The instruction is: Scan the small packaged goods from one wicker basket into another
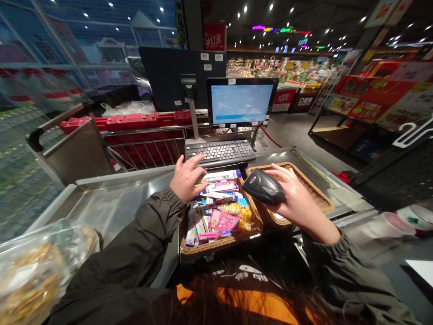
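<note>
Right hand (pixel 294 196) fingers (pixel 275 169) wrap a black barcode scanner (pixel 264 186), held over the emptier wicker basket (pixel 321 198). Left hand (pixel 186 178) extends forward, fingers (pixel 198 159) spread loosely, tips touching the keyboard (pixel 219 151). Beneath and right of it, a basket of small packets (pixel 219 212); their labels are unreadable. The monitor (pixel 241 103) text is blurred.

Monitor (pixel 241 103) text too small to read, bagged food (pixel 37 266) left of the snack basket (pixel 219 243) blurred and cut by the frame edge, scanner (pixel 264 186) grip hidden inside the right hand (pixel 294 196)
</note>
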Action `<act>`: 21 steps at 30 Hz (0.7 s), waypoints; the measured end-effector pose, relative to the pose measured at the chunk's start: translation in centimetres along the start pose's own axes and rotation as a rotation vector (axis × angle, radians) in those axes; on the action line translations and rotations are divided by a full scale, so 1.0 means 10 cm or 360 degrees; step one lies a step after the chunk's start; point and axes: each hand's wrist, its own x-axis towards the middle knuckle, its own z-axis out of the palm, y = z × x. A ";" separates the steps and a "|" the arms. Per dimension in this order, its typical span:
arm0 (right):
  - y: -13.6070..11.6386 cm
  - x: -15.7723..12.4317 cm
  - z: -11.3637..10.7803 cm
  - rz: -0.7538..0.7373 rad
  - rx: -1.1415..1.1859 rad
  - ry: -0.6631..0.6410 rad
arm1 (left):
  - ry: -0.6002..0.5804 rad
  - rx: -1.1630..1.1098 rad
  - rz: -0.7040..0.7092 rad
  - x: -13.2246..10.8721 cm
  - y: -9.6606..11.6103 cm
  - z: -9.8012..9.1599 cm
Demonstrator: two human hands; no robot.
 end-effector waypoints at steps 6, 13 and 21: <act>0.10 -0.14 0.10 0.0112 -0.0008 -0.0131 | -0.0257 -0.0089 -0.0016 -0.34 0.04 0.33; 0.23 -0.23 0.17 0.0194 0.0042 -0.0220 | -0.0604 -0.0142 -0.0090 -0.57 0.08 0.68; 0.68 -0.45 -0.01 0.0344 -0.0060 -0.0082 | -0.0650 -0.0038 0.0080 -0.42 0.24 0.55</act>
